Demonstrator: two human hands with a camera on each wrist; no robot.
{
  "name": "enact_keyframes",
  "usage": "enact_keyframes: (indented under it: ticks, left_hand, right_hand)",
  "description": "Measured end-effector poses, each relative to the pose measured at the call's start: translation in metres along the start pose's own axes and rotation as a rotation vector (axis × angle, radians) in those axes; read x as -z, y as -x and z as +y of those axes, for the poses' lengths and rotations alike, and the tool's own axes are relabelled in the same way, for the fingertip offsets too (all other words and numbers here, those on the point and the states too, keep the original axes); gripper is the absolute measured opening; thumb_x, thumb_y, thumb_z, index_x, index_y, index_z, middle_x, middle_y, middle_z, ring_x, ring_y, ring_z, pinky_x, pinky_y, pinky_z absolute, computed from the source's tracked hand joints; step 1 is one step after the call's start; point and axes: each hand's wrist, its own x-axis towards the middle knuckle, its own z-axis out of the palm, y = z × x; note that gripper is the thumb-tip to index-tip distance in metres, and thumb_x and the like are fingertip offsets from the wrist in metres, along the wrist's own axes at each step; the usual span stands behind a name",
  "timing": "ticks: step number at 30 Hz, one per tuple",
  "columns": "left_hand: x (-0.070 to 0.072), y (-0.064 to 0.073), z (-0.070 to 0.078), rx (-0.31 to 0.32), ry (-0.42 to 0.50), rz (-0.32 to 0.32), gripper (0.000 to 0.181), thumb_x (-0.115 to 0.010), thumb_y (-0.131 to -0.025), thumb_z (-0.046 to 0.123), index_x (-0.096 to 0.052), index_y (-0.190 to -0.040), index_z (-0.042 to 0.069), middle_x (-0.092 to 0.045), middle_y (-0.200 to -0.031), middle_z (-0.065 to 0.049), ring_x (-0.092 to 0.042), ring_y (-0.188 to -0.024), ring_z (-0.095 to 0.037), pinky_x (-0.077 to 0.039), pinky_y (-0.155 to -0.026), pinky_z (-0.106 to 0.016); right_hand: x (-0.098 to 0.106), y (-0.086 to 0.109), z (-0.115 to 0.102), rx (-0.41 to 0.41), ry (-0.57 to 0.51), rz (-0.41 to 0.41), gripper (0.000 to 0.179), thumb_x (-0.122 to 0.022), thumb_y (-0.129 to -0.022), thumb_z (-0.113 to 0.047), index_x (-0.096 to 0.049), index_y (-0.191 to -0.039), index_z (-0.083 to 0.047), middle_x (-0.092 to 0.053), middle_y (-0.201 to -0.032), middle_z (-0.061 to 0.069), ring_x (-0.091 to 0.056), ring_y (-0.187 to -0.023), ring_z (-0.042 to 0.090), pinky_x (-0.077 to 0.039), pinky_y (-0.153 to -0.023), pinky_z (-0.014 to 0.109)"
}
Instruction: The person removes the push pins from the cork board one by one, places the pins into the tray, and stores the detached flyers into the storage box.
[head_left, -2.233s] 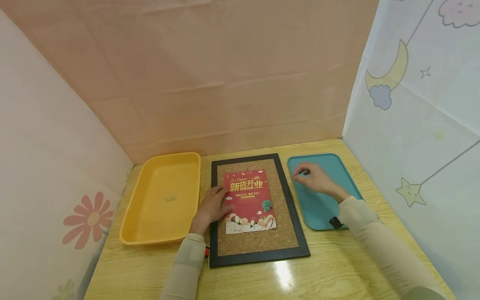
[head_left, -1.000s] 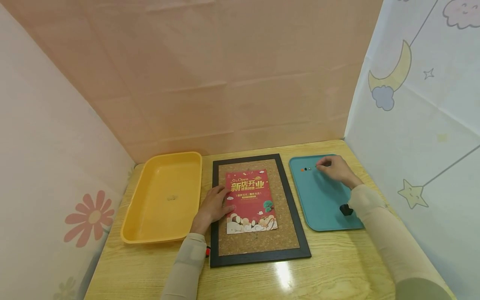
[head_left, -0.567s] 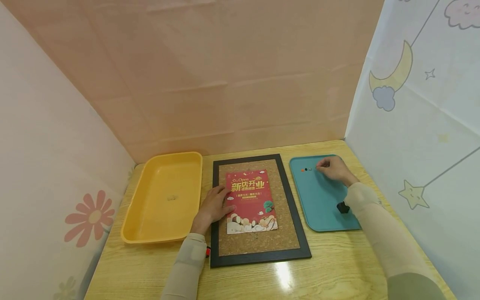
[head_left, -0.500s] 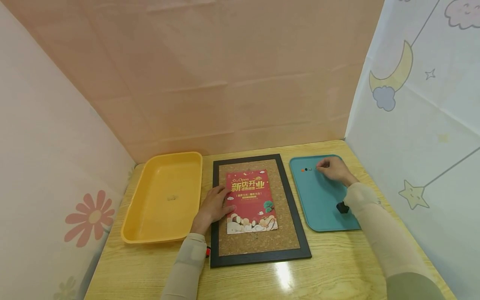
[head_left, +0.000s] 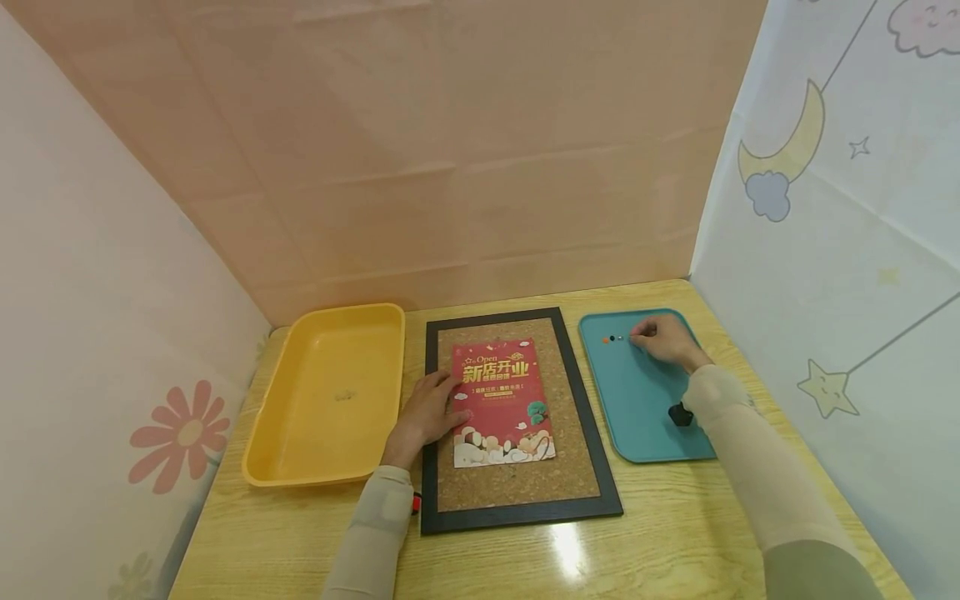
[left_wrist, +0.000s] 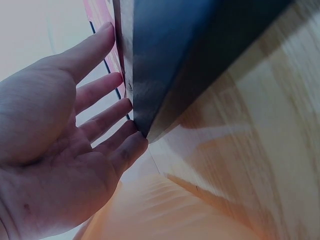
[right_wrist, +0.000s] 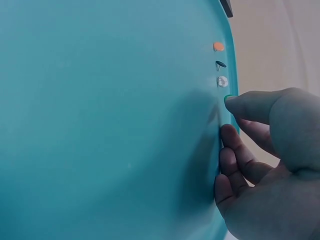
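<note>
My left hand (head_left: 427, 412) rests with extended fingers on the left side of a red poster (head_left: 501, 400), which lies on a black-framed cork board (head_left: 517, 483). In the left wrist view the left fingertips (left_wrist: 131, 102) reach over the frame's edge. At the far side of the blue tray (head_left: 645, 417), my right hand (head_left: 666, 340) has thumb and fingers together at a green thumbtack (right_wrist: 227, 98), mostly hidden by the thumb. Beside it, an orange thumbtack (right_wrist: 218, 46), a black thumbtack (right_wrist: 220, 65) and a clear or white thumbtack (right_wrist: 222, 81) lie in a row.
A yellow tray (head_left: 330, 417) stands left of the board on the wooden table (head_left: 480, 567). Behind the table hangs a peach cloth (head_left: 465, 167), and patterned white cloths flank both sides. A black device (head_left: 680, 414) sits at the right wrist.
My right hand has moved from the tray's left part to the right along the row of thumbtacks, uncovering several, then shifted slightly left. The left hand stays on the poster.
</note>
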Motion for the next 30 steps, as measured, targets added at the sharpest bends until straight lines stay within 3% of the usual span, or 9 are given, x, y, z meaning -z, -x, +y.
enact_keyframes:
  ticks: [8,30]
  left_hand:
    - [-0.0009,-0.0003,-0.0002,-0.007,0.011,0.004,0.077,-0.091,-0.097,0.028,-0.057,-0.164,0.009,-0.050,-0.173,-0.020,-0.042,-0.164,-0.044,-0.041,-0.134,-0.069]
    - [0.0018,0.0021,0.0014,-0.012,0.015,0.003,0.077,-0.090,-0.097,0.027,-0.057,-0.164,0.008,-0.051,-0.173,-0.021,-0.042,-0.163,-0.044,-0.041,-0.134,-0.069]
  right_hand:
    - [-0.0011,-0.0034,0.0033,0.021,0.007,-0.006,0.024,-0.065,-0.114,-0.013,-0.075,-0.124,0.006,-0.073,-0.129,0.032,-0.070,-0.118,0.046,-0.061,-0.095,0.056]
    - [-0.0010,-0.0035,0.0025,-0.025,0.007,-0.017,0.026,-0.064,-0.115,-0.016,-0.073,-0.126,0.007,-0.070,-0.133,0.033,-0.066,-0.119,0.046,-0.058,-0.097,0.058]
